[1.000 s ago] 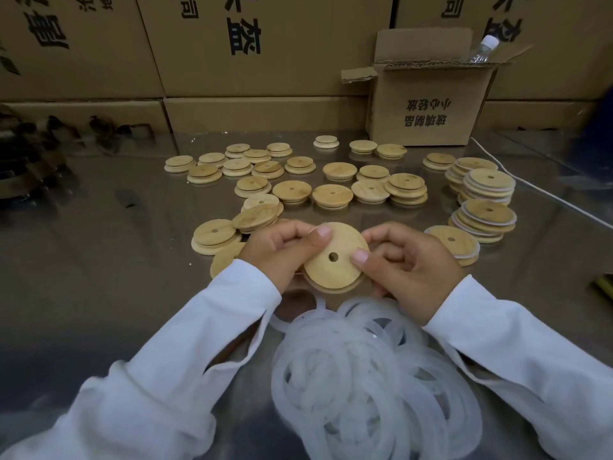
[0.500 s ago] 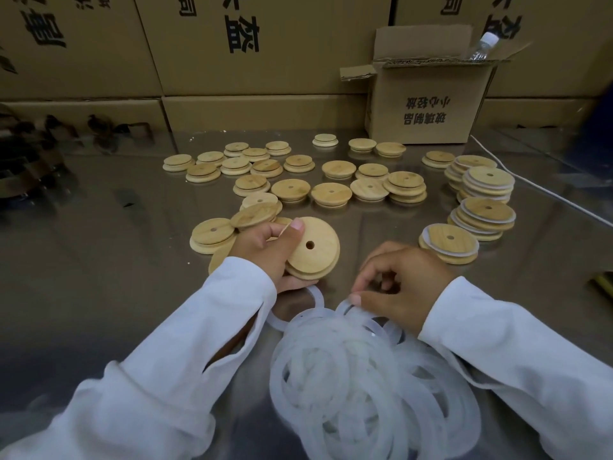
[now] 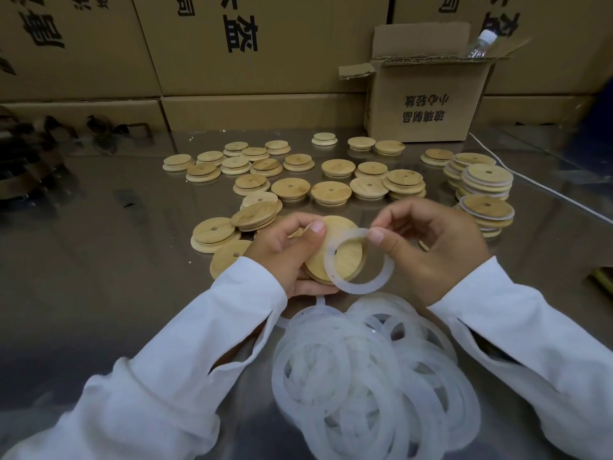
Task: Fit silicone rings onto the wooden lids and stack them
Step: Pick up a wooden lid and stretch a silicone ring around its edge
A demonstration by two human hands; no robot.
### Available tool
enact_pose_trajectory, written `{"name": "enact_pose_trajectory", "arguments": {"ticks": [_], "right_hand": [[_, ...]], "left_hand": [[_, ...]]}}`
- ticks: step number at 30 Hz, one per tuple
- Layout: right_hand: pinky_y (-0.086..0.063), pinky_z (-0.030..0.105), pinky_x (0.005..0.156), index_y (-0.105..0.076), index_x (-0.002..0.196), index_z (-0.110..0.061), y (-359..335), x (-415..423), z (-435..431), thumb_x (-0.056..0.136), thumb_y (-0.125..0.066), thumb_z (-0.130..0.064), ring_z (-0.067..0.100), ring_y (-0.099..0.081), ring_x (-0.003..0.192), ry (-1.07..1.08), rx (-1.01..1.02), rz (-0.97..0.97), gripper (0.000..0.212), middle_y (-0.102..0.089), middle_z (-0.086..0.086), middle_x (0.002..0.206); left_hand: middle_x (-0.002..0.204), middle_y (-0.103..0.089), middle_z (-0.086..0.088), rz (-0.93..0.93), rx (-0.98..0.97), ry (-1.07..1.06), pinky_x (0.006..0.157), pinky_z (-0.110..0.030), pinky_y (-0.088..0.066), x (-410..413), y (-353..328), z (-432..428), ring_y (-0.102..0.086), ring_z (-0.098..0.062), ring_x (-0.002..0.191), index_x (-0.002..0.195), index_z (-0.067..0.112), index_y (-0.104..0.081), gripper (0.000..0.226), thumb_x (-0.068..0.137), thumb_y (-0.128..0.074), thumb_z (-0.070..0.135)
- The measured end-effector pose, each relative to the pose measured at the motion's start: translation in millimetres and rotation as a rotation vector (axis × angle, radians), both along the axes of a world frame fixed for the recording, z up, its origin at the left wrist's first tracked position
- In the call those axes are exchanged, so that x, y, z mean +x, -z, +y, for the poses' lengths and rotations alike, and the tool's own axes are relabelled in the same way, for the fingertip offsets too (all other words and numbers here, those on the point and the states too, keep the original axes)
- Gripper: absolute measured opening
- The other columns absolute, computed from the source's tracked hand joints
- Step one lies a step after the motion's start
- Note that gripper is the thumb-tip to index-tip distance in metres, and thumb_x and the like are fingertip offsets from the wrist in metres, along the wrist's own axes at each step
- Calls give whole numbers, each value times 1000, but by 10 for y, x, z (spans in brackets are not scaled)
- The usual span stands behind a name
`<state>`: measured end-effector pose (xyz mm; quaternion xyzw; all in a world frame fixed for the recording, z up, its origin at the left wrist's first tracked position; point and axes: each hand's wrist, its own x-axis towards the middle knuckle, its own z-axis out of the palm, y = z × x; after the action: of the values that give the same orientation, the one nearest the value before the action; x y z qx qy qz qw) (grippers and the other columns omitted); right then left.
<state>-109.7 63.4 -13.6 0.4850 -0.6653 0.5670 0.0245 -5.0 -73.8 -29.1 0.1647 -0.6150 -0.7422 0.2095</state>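
Observation:
My left hand (image 3: 285, 254) grips a round wooden lid (image 3: 345, 250), thumb on its top face. My right hand (image 3: 434, 250) pinches a translucent white silicone ring (image 3: 360, 287) at its upper edge, and the ring hangs partly in front of the lid. A heap of loose silicone rings (image 3: 374, 376) lies on the table just below both hands. Stacks of lids fitted with rings (image 3: 486, 184) stand at the right. Many bare wooden lids (image 3: 331, 190) are spread across the middle of the table.
A glossy metal table (image 3: 116, 277) carries everything. An open cardboard box (image 3: 428, 97) with a plastic bottle (image 3: 481, 43) stands at the back right, before a wall of large cartons. A white cable (image 3: 544, 190) runs along the right. Dark objects (image 3: 30, 154) sit far left.
The right hand let go of the lid, reached down into the ring heap, and has lifted one ring up against the lid, which the left hand now holds alone.

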Motion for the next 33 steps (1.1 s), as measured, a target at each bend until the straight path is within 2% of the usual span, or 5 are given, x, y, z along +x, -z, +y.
{"name": "enact_pose_trajectory", "arguments": {"ticks": [7, 17, 20, 23, 33], "right_hand": [[-48, 13, 61, -63, 76, -23, 30, 62, -55, 73, -71, -4, 2, -56, 61, -18, -100, -232, 21, -62, -9, 61], [-46, 11, 59, -60, 72, -26, 134, 83, -127, 76, -68, -2, 3, -52, 59, 83, -45, -230, 26, -59, -2, 65], [-45, 10, 60, -60, 72, -27, 147, 86, -121, 76, -68, -2, 3, -53, 61, 81, -24, -222, 26, -60, 0, 67], [-45, 10, 61, -61, 72, -26, 152, 95, -119, 76, -67, -2, 4, -53, 62, 75, -15, -214, 25, -60, 0, 68], [-45, 11, 58, -61, 72, -28, 152, 37, -115, 76, -69, -8, 5, -52, 58, 141, 7, -228, 23, -59, -6, 62]], "left_hand": [[77, -70, -9, -17, 83, 84, 54, -37, -57, -13, -6, 78, -70, -26, 68, 91, 16, -66, 23, 86, -50, 31], [85, -71, -13, -95, 101, 207, 69, -40, -58, -37, 22, 113, -70, -27, 74, 97, 11, -66, 45, 69, -55, 44], [91, -70, -15, -85, 43, 237, 70, -36, -59, -10, 34, 120, -69, -25, 82, 104, 10, -64, 42, 65, -65, 26], [92, -69, -13, -105, 16, 211, 70, -35, -58, -22, 56, 97, -68, -26, 84, 109, 8, -60, 32, 77, -63, 3], [97, -67, -13, -42, -24, 105, 72, -36, -57, -39, 39, 68, -65, -25, 85, 113, 3, -57, 30, 83, -55, -5]]}}
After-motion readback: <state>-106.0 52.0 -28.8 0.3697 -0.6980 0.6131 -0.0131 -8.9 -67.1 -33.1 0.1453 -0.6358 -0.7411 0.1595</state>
